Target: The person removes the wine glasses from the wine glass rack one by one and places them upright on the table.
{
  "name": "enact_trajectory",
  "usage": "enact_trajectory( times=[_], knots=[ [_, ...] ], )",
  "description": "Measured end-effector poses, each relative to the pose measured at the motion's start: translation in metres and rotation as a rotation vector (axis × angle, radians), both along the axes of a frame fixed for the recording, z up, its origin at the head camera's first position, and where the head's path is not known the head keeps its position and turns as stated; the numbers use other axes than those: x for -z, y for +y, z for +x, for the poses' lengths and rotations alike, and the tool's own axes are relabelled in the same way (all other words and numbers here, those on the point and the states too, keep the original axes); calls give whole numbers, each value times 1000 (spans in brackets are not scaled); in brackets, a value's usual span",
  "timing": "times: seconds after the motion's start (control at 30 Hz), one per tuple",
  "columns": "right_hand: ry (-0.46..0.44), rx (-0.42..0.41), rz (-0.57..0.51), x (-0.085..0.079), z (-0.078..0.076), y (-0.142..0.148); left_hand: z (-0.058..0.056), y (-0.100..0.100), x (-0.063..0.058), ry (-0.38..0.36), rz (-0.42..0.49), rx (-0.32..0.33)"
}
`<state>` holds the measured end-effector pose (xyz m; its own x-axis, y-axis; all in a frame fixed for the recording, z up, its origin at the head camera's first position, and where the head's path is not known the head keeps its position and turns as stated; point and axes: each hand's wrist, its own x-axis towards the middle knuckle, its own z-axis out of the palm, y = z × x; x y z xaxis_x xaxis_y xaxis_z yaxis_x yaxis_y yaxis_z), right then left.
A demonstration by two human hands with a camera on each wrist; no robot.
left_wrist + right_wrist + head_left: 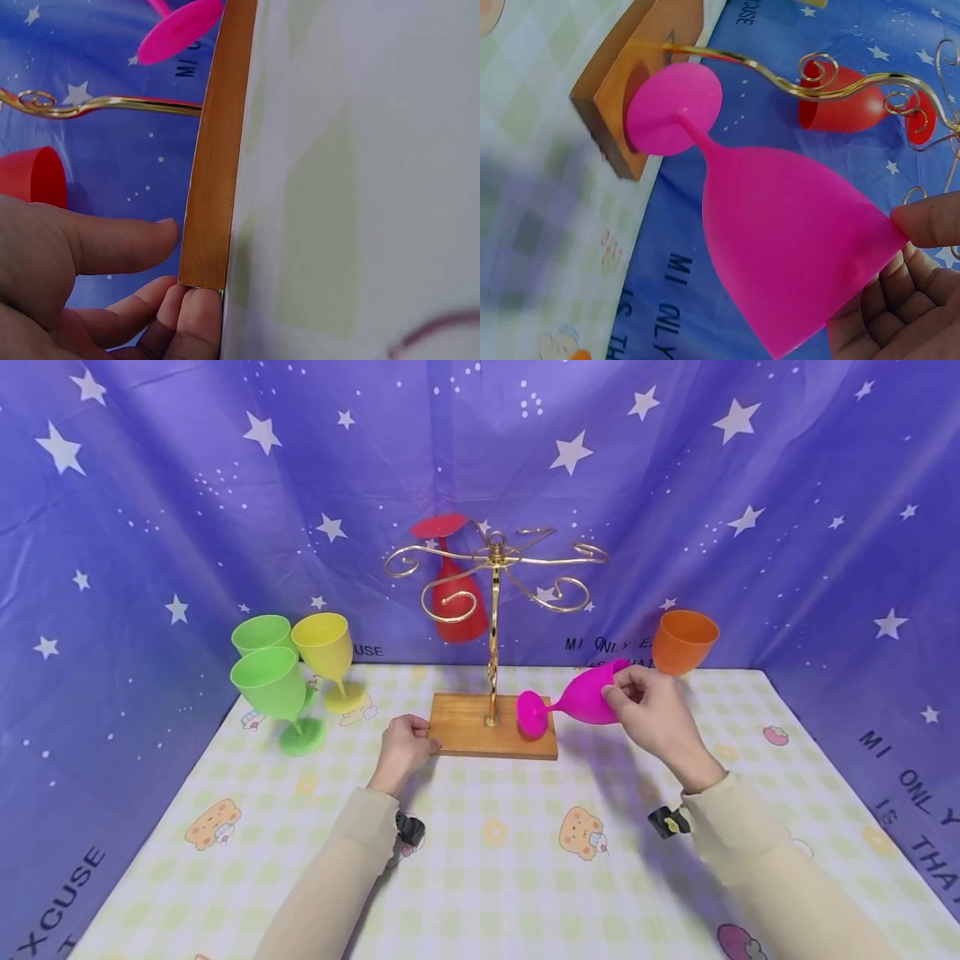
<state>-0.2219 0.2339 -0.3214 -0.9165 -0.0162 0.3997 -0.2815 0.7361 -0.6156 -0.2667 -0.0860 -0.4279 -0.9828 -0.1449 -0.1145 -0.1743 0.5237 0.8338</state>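
Note:
A magenta goblet [585, 700] is tipped on its side in the air, its foot over the right part of the rack's wooden base [459, 727]. My right hand [658, 717] pinches the goblet's bowl near the rim between thumb and fingers. At the base's left end, my left hand [405, 750] holds the wood, with fingers against the end and the thumb by the upper face in the left wrist view. From the base rises a gold metal stand [493, 639] with curled arms. A red goblet [463, 625] hangs upside down from it, at the back left.
Two green goblets [266, 681] and a yellow goblet [324, 643] stand upright at the table's back left. An orange goblet [684, 645] is at the back right, partly behind my right hand. A purple star-printed curtain [510, 435] surrounds the checked tablecloth [495, 893].

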Motion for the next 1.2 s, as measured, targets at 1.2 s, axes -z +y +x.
enact_trajectory(
  times=[1.2],
  knots=[
    [15,136,469,-17,-50,38,-3,-2,0,-29,12,5]
  ],
)
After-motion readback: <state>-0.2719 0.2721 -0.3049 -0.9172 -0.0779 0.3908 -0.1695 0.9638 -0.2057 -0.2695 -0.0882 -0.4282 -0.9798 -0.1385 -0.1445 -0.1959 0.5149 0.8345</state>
